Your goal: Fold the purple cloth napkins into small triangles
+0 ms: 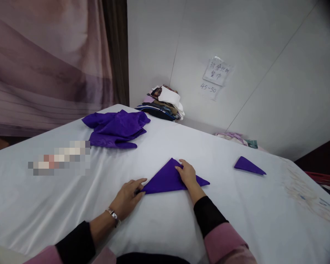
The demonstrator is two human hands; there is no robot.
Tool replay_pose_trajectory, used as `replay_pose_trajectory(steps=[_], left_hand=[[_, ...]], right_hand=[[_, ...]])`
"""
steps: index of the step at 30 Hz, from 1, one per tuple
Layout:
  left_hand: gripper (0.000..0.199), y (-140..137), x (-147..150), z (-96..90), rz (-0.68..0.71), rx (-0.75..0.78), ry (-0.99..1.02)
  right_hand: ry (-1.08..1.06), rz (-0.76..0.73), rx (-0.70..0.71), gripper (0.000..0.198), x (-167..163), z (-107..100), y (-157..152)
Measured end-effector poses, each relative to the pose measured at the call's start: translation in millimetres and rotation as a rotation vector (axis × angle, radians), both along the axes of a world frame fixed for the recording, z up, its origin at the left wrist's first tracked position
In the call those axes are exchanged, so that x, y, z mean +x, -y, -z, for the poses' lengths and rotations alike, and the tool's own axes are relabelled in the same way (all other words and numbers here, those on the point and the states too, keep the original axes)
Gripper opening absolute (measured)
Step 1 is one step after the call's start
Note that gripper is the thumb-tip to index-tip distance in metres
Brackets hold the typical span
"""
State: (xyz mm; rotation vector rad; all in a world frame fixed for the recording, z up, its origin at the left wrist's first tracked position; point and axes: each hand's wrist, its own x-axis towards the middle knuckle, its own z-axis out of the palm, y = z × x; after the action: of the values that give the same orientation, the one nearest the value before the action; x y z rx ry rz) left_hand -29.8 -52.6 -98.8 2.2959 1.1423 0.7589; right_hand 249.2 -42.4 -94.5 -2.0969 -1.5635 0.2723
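A purple cloth napkin (165, 179), folded into a triangle, lies on the white-covered table in front of me. My left hand (127, 198) is at its left corner, with the thumb and curled fingers closed around the tip and the index finger stretched out above it. Near the top point, my right hand (187, 173) grips the upper right edge between thumb and fingers, and its wrist crosses the lower right part of the cloth. Farther right rests a smaller, narrow folded purple napkin (249, 165). Crumpled purple cloth (115, 128) is heaped at the back left.
The white tablecloth (71, 205) is wrinkled at left. A blurred patch (59, 158) hides something there. Folded clothes (165, 102) are stacked by the wall behind, with more fabric (233, 138) past the back edge. A paper sign (216, 71) is on the wall; a curtain (49, 66) hangs left.
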Motion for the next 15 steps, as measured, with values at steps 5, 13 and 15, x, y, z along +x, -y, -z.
replay_pose_trajectory(steps=[5, 13, 15], left_hand=[[0.037, 2, -1, -3.0, 0.000, 0.008, -0.002], [0.008, 4, -8, -11.6, 0.072, 0.102, -0.090], [0.012, 3, -9, -11.6, 0.086, 0.103, -0.095]], right_hand=[[0.000, -0.005, 0.003, 0.039, 1, 1, 0], [0.004, -0.022, 0.036, 0.039, 6, 7, 0], [0.008, -0.026, 0.035, 0.039, 7, 8, 1]])
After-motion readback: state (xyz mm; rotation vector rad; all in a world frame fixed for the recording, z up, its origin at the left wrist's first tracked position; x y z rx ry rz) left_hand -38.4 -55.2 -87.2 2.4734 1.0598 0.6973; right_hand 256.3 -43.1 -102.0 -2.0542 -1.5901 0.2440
